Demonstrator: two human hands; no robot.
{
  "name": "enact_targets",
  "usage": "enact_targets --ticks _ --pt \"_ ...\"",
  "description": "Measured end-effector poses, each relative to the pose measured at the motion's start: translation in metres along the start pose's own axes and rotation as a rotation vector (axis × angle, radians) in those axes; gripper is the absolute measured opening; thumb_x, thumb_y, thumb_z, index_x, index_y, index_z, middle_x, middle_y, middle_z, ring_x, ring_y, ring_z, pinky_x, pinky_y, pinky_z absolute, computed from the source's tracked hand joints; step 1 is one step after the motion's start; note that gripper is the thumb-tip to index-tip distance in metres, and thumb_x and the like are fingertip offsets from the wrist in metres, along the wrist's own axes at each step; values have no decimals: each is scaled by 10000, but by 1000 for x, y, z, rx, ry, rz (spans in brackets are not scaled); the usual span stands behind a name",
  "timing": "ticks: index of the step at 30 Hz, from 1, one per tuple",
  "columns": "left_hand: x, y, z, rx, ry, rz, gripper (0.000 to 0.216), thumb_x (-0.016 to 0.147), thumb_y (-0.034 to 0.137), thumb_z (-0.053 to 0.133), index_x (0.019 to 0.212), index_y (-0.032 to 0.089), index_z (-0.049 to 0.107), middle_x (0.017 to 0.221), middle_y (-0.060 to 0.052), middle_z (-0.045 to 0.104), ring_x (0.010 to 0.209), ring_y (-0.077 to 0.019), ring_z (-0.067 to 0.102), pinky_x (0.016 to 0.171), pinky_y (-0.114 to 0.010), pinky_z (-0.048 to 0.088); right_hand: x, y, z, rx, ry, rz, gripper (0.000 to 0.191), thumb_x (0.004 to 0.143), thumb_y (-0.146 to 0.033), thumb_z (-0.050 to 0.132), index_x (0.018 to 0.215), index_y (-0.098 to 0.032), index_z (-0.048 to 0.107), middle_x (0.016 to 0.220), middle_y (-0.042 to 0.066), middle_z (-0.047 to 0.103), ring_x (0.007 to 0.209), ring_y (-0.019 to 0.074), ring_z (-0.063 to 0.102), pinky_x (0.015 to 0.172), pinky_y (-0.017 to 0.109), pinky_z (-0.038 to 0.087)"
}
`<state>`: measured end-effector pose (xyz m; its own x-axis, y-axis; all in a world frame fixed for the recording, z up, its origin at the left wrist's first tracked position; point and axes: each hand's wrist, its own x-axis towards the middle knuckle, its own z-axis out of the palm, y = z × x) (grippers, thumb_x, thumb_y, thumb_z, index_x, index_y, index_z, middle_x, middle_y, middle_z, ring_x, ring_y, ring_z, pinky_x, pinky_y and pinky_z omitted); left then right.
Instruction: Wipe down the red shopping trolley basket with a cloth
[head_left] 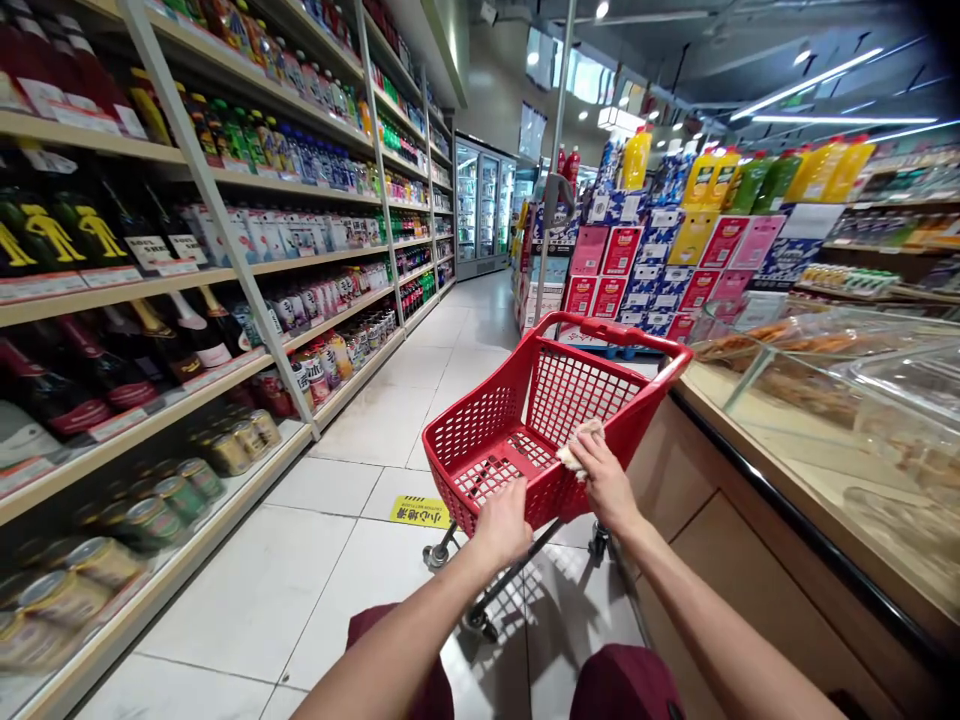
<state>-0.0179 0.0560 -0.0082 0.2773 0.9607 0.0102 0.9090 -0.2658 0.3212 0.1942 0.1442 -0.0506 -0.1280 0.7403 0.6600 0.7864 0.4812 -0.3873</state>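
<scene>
A small red shopping cart (480, 440) with a mesh basket stands on the tiled aisle floor in front of me. My left hand (504, 525) is closed over the near rim of the basket. My right hand (602, 478) presses a pale cloth (576, 447) against the inside of the basket's right wall, fingers closed on it. The basket is bare apart from the cloth. My knees in dark red trousers show at the bottom.
Shelves (187, 280) of bottles and cans line the left side. A glass-topped food counter (825, 440) runs along the right, close to the cart. Stacked drink cartons (660, 270) stand ahead on the right. A yellow floor sticker (421, 512) lies by the cart's front wheel.
</scene>
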Motion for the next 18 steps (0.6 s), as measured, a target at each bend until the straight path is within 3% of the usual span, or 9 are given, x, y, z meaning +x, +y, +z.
enact_targets --ticks 5,8,11,14,16,18 --pt "-8 -25 -11 68 -121 46 739 635 254 493 1324 115 265 1419 -106 286 1321 -244 176 1087 -471 49 -41 -13 10 31 -71 53 516 675 -35 360 1095 -204 609 1213 60 551 1181 207 446 995 410 367" --pt "-13 -30 -4 138 -142 80 806 613 260 508 1340 66 218 1456 -127 169 1343 -253 41 1087 -461 39 -81 -40 13 90 -77 48 615 639 -5 330 1169 -220 554 1275 37 498 1192 174 435 997 360 373" --pt "-9 -17 5 145 -165 191 826 620 282 510 1351 67 189 1462 -121 150 1345 -238 17 1093 -434 31 -105 -67 5 100 -21 66 682 615 13 314 1213 -248 509 1290 7 483 1180 145 447 989 311 386" --pt "1 -13 1 158 -174 222 791 636 261 498 1353 113 198 1456 -97 189 1345 -220 67 1091 -447 0 -89 -70 -22 48 122 97 665 642 -1 330 1240 -252 478 1302 -5 469 1191 145 434 1004 305 370" --pt "8 -19 -6 184 -130 113 752 645 220 481 1341 100 224 1450 -118 200 1343 -239 79 1082 -484 4 -71 -62 -38 -14 188 120 619 680 -17 348 1246 -235 472 1325 9 443 1208 154 414 1014 311 357" --pt "12 -27 -10 198 -95 15 720 647 188 471 1324 76 255 1446 -140 198 1342 -253 76 1081 -488 52 -63 -55 -38 -73 159 95 538 716 -33 363 1186 -229 533 1280 25 495 1186 166 442 992 320 382"
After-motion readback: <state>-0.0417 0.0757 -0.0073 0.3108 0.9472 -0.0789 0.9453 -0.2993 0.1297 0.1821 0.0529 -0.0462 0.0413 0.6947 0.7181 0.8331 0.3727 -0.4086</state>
